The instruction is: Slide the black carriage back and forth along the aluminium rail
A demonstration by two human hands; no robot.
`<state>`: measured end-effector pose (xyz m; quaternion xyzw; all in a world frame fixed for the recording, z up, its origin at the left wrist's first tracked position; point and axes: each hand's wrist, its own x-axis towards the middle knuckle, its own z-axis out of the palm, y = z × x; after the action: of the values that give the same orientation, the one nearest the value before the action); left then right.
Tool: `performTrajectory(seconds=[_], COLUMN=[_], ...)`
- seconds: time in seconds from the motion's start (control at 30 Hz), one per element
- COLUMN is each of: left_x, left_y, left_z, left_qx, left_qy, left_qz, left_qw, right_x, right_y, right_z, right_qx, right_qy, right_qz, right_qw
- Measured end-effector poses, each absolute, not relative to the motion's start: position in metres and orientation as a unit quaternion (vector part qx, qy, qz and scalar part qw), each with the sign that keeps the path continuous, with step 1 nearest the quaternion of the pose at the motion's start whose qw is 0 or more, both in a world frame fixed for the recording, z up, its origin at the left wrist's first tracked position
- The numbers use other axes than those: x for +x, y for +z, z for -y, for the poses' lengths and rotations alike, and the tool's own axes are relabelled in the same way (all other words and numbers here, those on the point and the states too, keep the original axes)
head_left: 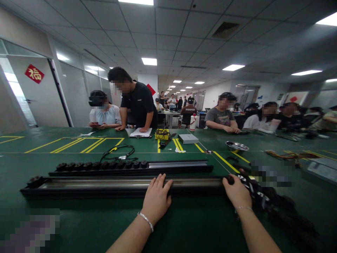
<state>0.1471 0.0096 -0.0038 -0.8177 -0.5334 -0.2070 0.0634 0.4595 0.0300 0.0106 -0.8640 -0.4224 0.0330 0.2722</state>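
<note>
A long black tray with a shiny metal channel (100, 183) lies across the green table, one black knob-like part (36, 180) at its left end. My left hand (157, 196) rests on the front edge and channel right of its middle, fingers spread. At the tray's right end, my right hand (237, 192) has its fingers round a small dark round part (230, 179). Behind lies a second black tray (181, 164), with a row of several black round parts (102, 165) over its left half. A heap of black parts (284, 211) lies beyond my right hand.
On the green table (79, 218) are a looped black cable (122, 157), a yellow box (162, 134), a grey metal box (188, 138), a steel bowl (237, 146) and colored wires (284, 154). Across it, a standing person (139, 102) leans on a clipboard; others sit.
</note>
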Motion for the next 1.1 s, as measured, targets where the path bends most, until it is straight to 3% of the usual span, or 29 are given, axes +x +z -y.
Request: performTrajectory(seconds=[0.83,1.1], left_x=[0.144,0.144], left_y=[-0.005,-0.006], left_z=[-0.009,-0.009], left_qx=[-0.817,-0.817], left_qy=[-0.224,-0.228], left_qz=[0.527,0.524], left_qw=[0.072,0.08], right_x=[0.467,0.471], right_y=[0.014,0.006], right_z=[-0.025,-0.031], right_qx=[-0.875,-0.857], right_qy=[0.014,0.058], right_qz=[0.413,0.413], right_qw=[0.253,0.303])
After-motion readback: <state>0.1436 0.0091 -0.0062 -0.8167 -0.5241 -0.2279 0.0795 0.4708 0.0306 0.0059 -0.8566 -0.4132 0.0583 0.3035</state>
